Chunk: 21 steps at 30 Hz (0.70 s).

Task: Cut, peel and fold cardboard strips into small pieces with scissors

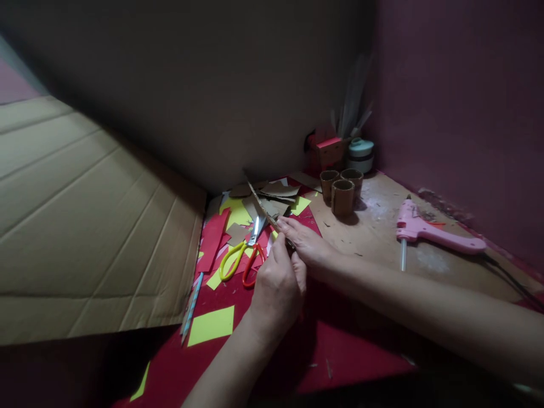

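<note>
From the head camera we see our left hand (278, 289) and right hand (304, 241) both closed on a thin brown cardboard strip (261, 205), which angles up and away over the red table (340, 351). It looks light, stiff and easily creased, best pinched near its lower end. Yellow-and-orange-handled scissors (243, 258) lie left; three cardboard tubes (342, 190) and a glossy pink glue gun (425, 229) right.
</note>
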Motion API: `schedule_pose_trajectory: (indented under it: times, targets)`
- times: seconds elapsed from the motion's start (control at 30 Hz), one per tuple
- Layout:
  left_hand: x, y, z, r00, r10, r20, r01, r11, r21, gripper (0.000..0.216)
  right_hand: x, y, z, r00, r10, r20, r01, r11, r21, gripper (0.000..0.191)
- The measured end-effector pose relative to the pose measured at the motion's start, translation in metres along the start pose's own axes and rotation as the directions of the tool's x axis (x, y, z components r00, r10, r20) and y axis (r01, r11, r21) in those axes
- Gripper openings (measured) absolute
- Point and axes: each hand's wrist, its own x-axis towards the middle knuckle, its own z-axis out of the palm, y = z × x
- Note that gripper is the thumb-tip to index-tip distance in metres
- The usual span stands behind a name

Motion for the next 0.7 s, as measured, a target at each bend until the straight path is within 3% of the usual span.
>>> schedule_pose_trajectory:
  times: [0.13, 0.57, 0.7]
  targets:
    - [-0.002, 0.001, -0.001, 0.998, -0.056, 0.025, 0.055, 0.998, 0.019, 0.028, 0.000, 0.003, 0.002, 1.000, 0.004, -0.019, -0.006, 0.995, -0.097, 0.039]
    - [-0.005, 0.003, -0.003, 0.920, -0.376, 0.112, 0.391, 0.895, -0.216, 0.009, -0.002, 0.012, -0.009, 0.997, -0.001, 0.071, 0.008, 0.995, -0.097, 0.023]
    - [-0.011, -0.001, -0.004, 0.887, -0.434, 0.161, 0.462, 0.833, -0.304, 0.012, -0.014, 0.007, -0.020, 0.977, -0.091, 0.190, 0.143, 0.949, -0.281, 0.021]
